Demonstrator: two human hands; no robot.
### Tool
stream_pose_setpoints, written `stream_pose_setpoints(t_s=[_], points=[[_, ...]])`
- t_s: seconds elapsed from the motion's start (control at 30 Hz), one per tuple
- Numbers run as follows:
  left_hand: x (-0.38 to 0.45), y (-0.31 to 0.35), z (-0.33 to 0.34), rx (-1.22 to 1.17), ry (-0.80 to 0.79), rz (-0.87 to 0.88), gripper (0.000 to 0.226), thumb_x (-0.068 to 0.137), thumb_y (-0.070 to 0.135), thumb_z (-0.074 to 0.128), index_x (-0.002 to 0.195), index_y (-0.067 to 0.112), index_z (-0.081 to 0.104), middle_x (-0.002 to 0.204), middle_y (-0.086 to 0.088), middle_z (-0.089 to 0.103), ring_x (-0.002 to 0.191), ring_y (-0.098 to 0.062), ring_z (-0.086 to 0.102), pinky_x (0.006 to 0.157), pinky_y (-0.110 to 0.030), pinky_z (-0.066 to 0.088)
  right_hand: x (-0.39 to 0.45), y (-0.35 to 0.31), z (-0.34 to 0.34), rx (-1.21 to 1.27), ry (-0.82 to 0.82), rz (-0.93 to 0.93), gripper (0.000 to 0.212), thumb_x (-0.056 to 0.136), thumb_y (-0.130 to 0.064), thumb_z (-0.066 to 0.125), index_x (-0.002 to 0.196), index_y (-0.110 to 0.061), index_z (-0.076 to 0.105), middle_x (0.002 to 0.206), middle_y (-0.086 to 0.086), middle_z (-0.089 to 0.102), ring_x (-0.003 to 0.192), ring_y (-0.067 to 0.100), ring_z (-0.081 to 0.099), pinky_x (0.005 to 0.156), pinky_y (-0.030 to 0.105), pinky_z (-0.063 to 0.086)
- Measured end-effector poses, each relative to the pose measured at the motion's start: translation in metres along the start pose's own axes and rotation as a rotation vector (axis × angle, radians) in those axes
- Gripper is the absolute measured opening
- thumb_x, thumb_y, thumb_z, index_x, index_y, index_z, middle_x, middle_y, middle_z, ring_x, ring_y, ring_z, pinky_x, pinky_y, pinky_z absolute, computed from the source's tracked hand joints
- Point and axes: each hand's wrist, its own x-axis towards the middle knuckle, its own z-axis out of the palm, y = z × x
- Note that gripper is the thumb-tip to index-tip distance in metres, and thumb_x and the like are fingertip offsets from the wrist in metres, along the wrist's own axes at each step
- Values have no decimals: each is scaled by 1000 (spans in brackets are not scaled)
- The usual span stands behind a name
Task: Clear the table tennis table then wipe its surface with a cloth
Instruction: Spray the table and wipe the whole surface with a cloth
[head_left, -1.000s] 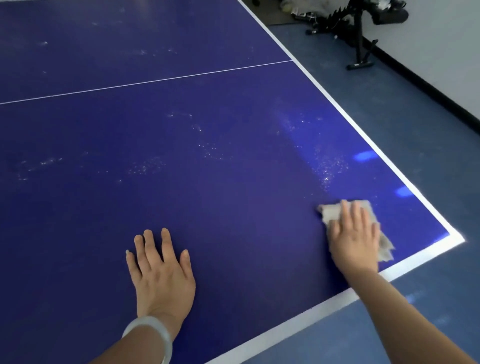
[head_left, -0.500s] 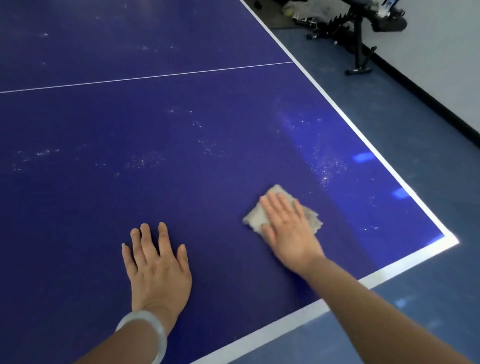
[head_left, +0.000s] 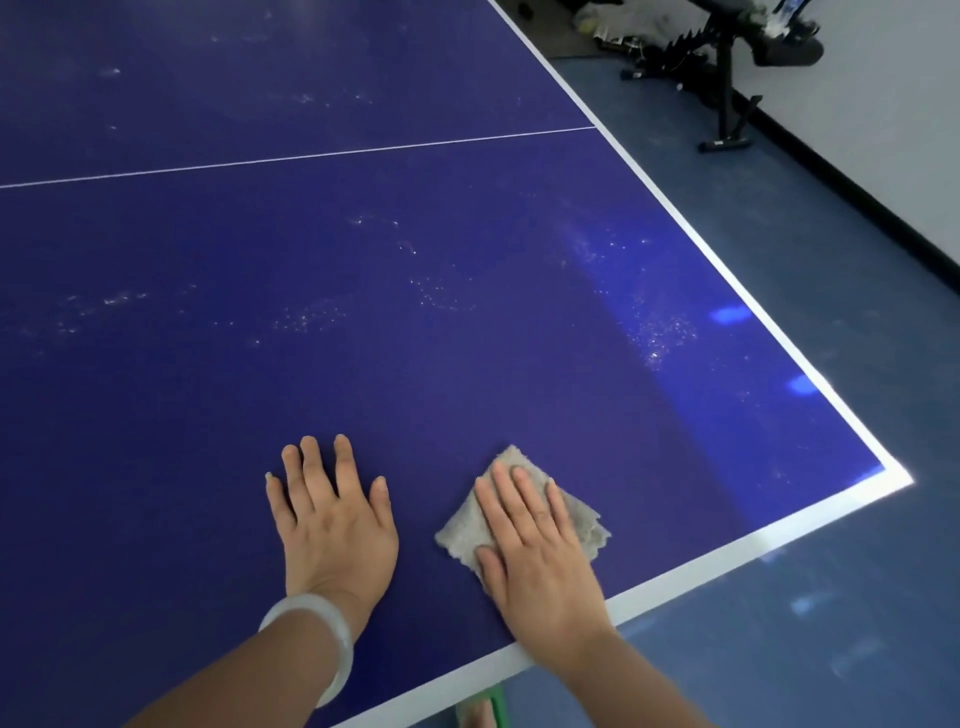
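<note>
The right hand, flat-fingered, has drawn the grey fluffy cloth from the corner along the dark-blue table tennis table to beside the flat, empty left hand, indicating wiping underway near the white-edged near side; no legible writing visible.

The table tennis table had a deep blue top with white edge lines along its right and near sides, meeting at the near right corner. A thin white line crossed it from left to right in the far half. Pale dusty specks and smears were scattered over the middle and right of the surface. The cloth, a small, crumpled, grey-beige rag with frayed edges, lay flat on the top near the near edge, well left of the corner.
</note>
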Motion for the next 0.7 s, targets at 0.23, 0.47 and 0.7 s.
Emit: stream_pose_setpoints(t_s=[0.23, 0.47, 0.7], points=[[-2, 0, -3, -22, -10, -1, 65, 97, 44, 21, 152, 8, 25, 156, -23, 19, 147, -37, 10, 120, -54, 7, -20, 157, -12, 45, 89, 651, 65, 95, -46, 14, 152, -18, 29, 158, 3, 27, 148, 22, 20, 120, 45, 12], [-2, -2, -4, -74, 10, 11, 64, 96, 41, 29, 150, 7, 27, 155, -25, 20, 147, -38, 10, 120, -55, 7, -18, 164, -13, 57, 128, 763, 68, 93, -46, 7, 154, -21, 22, 161, 1, 18, 150, 19, 10, 122, 43, 3], [-2, -3, -5, -106, 12, -1, 63, 96, 40, 37, 148, 7, 30, 154, -26, 20, 146, -39, 11, 119, -56, 6, -19, 169, -7, 57, 148, 749, 63, 96, -43, 12, 154, -20, 24, 161, 1, 18, 149, 19, 12, 122, 44, 4]])
